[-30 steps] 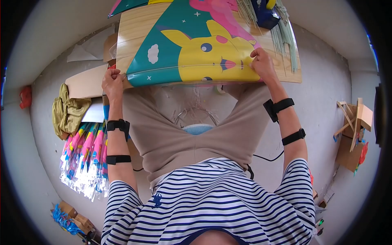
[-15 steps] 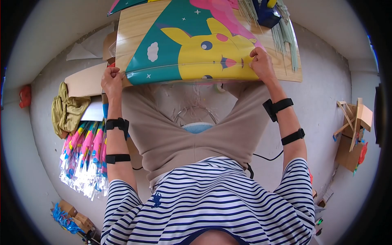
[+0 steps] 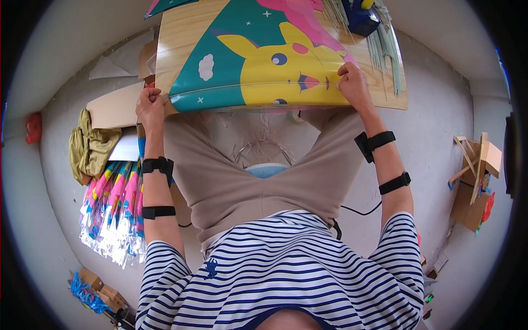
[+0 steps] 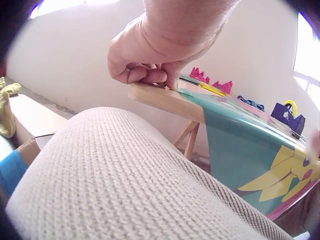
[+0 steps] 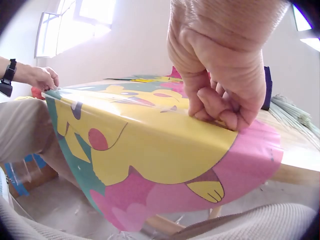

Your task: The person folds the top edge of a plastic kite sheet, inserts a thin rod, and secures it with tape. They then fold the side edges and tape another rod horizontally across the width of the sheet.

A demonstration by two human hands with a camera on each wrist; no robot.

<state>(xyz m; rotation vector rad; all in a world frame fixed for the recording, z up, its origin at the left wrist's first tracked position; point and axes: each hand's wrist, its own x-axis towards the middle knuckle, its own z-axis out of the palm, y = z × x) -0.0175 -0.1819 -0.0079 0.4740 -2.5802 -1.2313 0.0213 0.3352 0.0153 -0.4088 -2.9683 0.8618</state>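
Note:
A glossy printed sheet (image 3: 206, 47) in teal, yellow and pink, with a big-eared yellow cartoon character, lies over the wooden table and hangs down past its near edge. A thin pale line (image 3: 264, 85) runs across it between the two hands. My left hand (image 3: 151, 105) pinches the sheet's narrow left corner at the table corner, its fingers curled in the left wrist view. Toward the sheet's right side my right hand (image 3: 355, 88) pinches it near the table edge. In the right wrist view those fingers (image 5: 212, 102) are curled down onto the yellow print, their tips partly hidden.
Bundles of thin pale sticks (image 3: 385, 63) and a dark blue holder (image 3: 360, 19) stand at the table's far right. Packed printed bundles (image 3: 113, 203) and an olive cloth (image 3: 91, 146) lie at the left. My knees are under the table edge (image 3: 393, 104).

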